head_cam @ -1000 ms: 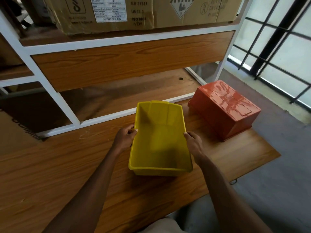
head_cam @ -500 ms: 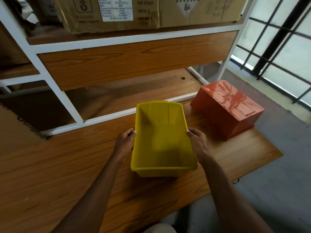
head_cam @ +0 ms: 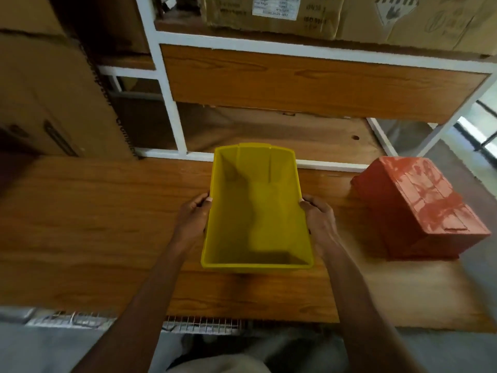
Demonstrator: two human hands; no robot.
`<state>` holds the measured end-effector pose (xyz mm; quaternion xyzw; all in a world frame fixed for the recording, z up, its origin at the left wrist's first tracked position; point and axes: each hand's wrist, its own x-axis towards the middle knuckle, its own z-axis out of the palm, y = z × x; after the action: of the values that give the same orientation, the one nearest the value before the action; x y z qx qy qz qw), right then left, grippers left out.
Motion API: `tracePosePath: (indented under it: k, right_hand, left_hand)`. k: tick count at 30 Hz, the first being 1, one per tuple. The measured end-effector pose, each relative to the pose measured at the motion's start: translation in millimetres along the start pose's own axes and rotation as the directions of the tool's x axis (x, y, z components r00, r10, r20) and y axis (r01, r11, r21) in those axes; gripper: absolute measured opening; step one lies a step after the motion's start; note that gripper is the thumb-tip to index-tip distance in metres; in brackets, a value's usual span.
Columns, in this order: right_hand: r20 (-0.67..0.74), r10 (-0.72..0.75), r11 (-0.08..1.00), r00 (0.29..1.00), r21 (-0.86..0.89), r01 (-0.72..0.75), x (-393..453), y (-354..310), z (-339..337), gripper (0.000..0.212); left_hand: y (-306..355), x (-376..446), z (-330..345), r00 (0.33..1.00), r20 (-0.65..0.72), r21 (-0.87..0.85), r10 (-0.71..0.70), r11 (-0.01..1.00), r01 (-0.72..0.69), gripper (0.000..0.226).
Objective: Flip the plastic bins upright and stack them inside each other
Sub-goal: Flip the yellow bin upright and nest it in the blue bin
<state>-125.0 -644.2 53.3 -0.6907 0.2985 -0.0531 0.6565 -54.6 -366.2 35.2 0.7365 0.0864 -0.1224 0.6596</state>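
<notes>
- Wooden table [head_cam: 80, 224]: forms the work surface across the view; its near edge runs along the bottom of the picture.
- White-framed shelf unit [head_cam: 166, 109]: stands at the far side of the table, with a wood-grain panel across its front.
- Cardboard boxes [head_cam: 271, 14]: sit on the upper shelf, one with a white label; a further large carton [head_cam: 40, 98] stands at far left.
- Yellow bin [head_cam: 255, 211]: upright, open side up, nothing inside, near the table's centre. Whether its base rests on the table or is held just above it cannot be told.
- Red bin [head_cam: 419, 208]: upside down, base up, resting on the table to the right of the yellow bin and well apart from it.
- Left hand [head_cam: 192, 219]: grips the left long rim of the yellow bin, thumb on the rim, fingers curled outside the wall.
- Right hand [head_cam: 320, 219]: grips the right long rim in the same manner, opposite the left hand.
</notes>
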Motion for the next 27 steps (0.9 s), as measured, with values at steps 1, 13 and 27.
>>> tracePosePath:
  k: [1,13,27]
  right_hand:
    - [0.047,-0.003,1.0,0.999,-0.012,0.003,-0.5,-1.4,7.2,0.021]
    - [0.451,-0.008,0.994,0.892,-0.091,0.055,-68.6,-14.1,155.3,0.018]
    - [0.599,0.03,0.981,0.801,-0.172,0.092,-179.0,-8.7,403.1,0.027]
  left_hand:
    - [-2.8,-9.1,-9.2,0.999,-0.034,-0.034,-0.015,0.999,0.014,0.036]
    - [-31.4,-110.5,-162.3,0.888,-0.455,-0.101,-0.073,0.994,0.03,0.029]
    - [-51.7,-156.7,-405.4,0.773,-0.631,-0.084,-0.068,0.996,0.019,0.02]
